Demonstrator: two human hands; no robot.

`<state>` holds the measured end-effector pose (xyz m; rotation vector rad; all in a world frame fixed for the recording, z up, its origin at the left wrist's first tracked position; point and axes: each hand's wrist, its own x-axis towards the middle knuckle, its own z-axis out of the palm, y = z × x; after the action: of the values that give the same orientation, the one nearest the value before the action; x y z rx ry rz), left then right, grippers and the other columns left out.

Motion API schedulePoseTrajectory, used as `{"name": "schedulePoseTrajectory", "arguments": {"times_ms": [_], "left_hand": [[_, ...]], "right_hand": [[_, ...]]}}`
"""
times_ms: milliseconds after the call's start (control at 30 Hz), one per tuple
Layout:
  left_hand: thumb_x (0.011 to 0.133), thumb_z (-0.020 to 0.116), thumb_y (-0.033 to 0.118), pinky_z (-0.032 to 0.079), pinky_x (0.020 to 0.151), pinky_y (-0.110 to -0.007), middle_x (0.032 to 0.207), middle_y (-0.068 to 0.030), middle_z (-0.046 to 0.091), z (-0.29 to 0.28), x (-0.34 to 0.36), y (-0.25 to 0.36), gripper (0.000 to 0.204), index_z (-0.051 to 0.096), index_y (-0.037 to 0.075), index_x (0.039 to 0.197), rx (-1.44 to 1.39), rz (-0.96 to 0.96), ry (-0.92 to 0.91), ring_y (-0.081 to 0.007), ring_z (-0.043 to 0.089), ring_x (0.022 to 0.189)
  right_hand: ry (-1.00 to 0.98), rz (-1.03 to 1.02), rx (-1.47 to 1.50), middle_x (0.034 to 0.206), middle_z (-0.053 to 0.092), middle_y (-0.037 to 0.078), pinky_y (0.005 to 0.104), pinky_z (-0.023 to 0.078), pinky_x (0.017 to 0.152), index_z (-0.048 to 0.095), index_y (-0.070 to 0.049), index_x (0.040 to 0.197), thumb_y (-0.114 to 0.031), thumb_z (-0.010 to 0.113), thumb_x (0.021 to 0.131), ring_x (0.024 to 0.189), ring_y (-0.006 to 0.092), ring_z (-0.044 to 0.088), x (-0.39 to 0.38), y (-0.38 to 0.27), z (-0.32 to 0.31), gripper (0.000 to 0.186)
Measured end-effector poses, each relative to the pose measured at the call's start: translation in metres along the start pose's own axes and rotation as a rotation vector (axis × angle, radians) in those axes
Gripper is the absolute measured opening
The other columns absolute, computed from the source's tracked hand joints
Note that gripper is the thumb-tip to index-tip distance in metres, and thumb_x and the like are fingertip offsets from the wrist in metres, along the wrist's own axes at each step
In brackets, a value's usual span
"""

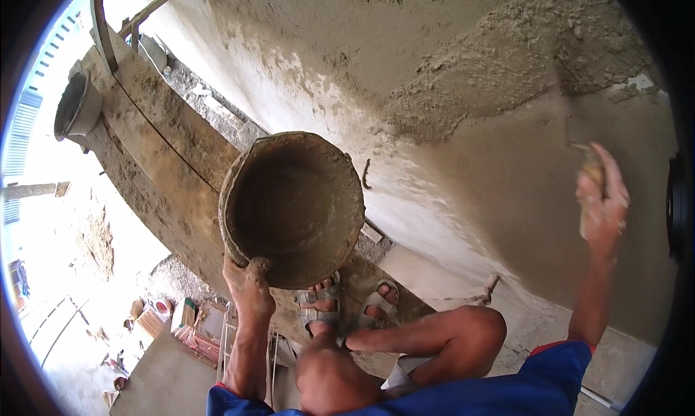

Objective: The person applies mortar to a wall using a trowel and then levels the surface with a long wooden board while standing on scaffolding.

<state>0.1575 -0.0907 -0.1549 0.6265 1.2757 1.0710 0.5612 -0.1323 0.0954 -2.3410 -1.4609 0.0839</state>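
My left hand (250, 282) grips the near rim of a round, mortar-crusted bucket (289, 206), thumb over the edge. Grey-brown mortar coats the bucket's inside, and only a thin layer shows at its bottom. Out to the right, my right hand (607, 199) is closed around the handle of a plastering trowel (592, 171) held against or close to the wall. Motion blurs the trowel, so its blade is hard to make out. On the wall (521, 155), rough fresh plaster (499, 61) lies above a smoother damp area.
Under my sandalled feet (318, 300) runs a mortar-spattered plank platform (166, 141), raised above the ground. Another bucket (78, 106) stands at its far left end, near an upright post (101, 25). Stacked tiles or bricks (199, 344) lie below on the left. A short peg (491, 286) sticks out low by the wall.
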Motion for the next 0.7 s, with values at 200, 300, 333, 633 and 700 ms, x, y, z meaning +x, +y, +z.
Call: {"name": "schedulePoseTrajectory", "arguments": {"times_ms": [200,300,333,633,700], "left_hand": [[0.069,0.05,-0.01,0.048,0.083,-0.028,0.103,-0.0073,0.064,0.007,0.004,-0.005,0.047,0.053,-0.006,0.116,-0.043,-0.046,-0.016,-0.0155,0.06,0.09],[0.07,0.05,-0.012,0.048,0.084,-0.027,0.105,-0.0077,0.064,0.02,0.007,-0.011,0.048,0.052,-0.005,0.117,-0.011,-0.049,-0.033,-0.0157,0.061,0.091],[0.07,0.05,-0.012,0.048,0.084,-0.027,0.105,-0.0083,0.064,0.022,0.008,-0.009,0.049,0.052,-0.005,0.118,0.016,-0.048,-0.03,-0.0157,0.061,0.091],[0.071,0.051,-0.006,0.047,0.082,-0.027,0.103,-0.0087,0.064,0.011,0.018,-0.005,0.047,0.051,-0.006,0.118,0.013,-0.007,0.006,-0.0148,0.06,0.089],[0.072,0.051,-0.007,0.048,0.081,-0.027,0.102,-0.0086,0.064,0.003,0.018,-0.006,0.046,0.052,-0.006,0.117,0.05,0.023,0.032,-0.0149,0.06,0.089]], "right_hand": [[-0.544,-0.451,-0.146,0.103,0.062,0.011,0.0336,0.049,0.079,0.058,-0.006,0.121,-0.021,0.066,0.082,0.091,0.0227,0.061,-0.02,-0.045,0.09,0.042],[-0.119,-0.949,-0.679,0.103,0.058,0.011,0.0354,0.05,0.075,0.06,-0.009,0.111,-0.016,0.06,0.08,0.086,0.0247,0.06,-0.036,-0.052,0.165,0.032],[0.123,-1.149,-0.834,0.101,0.058,0.011,0.0356,0.05,0.073,0.061,-0.01,0.109,-0.015,0.058,0.08,0.084,0.0248,0.06,-0.035,-0.055,0.19,0.03],[-0.796,-0.747,-0.08,0.087,0.064,0.018,0.0437,0.052,0.071,0.058,-0.007,0.112,-0.014,0.057,0.078,0.08,0.0346,0.063,-0.051,-0.063,0.305,0.035],[-0.927,-0.558,0.019,0.088,0.066,0.017,0.0443,0.054,0.074,0.06,-0.009,0.115,-0.015,0.059,0.076,0.085,0.0356,0.064,-0.053,-0.07,0.315,0.039]]}}
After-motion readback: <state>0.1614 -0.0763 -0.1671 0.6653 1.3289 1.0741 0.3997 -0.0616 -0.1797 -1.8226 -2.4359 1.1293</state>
